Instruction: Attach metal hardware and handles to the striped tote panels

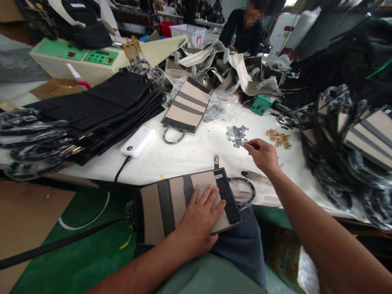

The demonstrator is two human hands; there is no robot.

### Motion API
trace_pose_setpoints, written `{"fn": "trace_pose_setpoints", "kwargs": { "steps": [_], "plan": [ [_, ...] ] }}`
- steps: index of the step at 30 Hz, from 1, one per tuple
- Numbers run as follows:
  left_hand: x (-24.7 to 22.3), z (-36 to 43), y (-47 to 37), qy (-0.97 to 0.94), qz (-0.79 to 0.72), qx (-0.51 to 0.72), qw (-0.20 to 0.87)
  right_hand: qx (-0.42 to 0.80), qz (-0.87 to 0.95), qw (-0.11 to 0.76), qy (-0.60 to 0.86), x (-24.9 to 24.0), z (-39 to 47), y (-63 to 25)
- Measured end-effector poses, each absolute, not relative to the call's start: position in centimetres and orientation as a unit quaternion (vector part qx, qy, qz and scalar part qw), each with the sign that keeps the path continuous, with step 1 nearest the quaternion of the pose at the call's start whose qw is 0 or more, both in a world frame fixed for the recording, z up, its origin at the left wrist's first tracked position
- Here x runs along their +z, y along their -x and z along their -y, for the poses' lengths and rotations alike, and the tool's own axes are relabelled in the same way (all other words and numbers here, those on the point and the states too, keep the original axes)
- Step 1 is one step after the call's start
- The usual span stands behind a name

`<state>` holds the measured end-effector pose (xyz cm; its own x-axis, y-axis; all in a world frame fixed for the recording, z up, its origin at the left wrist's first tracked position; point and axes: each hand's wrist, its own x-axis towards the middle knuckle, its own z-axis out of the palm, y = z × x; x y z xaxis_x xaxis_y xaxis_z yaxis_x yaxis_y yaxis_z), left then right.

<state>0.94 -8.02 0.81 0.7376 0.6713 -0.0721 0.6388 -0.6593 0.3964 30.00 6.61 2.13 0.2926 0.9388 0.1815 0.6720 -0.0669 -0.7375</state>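
Observation:
Across my lap and the table's front edge lies a bag panel (177, 196) with beige and dark stripes. Its wrapped handle (248, 192) points right, and a small strap with a metal snap (216, 160) sticks up at its top edge. My left hand (202, 208) rests flat on the panel, fingers spread. Over the table, my right hand (261, 153) is pinched at the edge of a pile of small silver metal pieces (236, 135); what its fingertips hold is too small to tell. Just right of it lies a pile of gold-coloured pieces (278, 138).
Black bag panels (113, 102) are stacked at left beside a white power bank (137, 141). Another striped panel (186, 105) lies mid-table. Behind are heaped bag parts (214, 65) and a person (241, 30). More wrapped handles (343, 163) crowd the right. A cream machine (79, 57) stands back left.

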Motion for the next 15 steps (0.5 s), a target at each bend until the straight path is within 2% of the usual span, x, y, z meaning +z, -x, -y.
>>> {"fn": "trace_pose_setpoints", "kwargs": {
  "steps": [4,9,13,15],
  "plan": [
    [1.2,7.9,-0.8,-0.913,-0.354,0.036,0.201,0.26,0.511,0.405,0.712,2.4,-4.9,-30.1],
    [1.2,8.0,-0.7,-0.913,-0.348,0.04,0.206,0.209,0.535,0.393,0.719,4.1,-1.3,-28.0],
    [1.1,8.1,-0.6,-0.912,-0.346,0.055,0.213,0.401,0.534,0.332,0.666,4.1,3.7,-24.4],
    [1.1,8.1,-0.5,-0.911,-0.347,0.059,0.214,0.457,0.528,0.31,0.645,3.0,5.6,-23.0]
  ]
}}
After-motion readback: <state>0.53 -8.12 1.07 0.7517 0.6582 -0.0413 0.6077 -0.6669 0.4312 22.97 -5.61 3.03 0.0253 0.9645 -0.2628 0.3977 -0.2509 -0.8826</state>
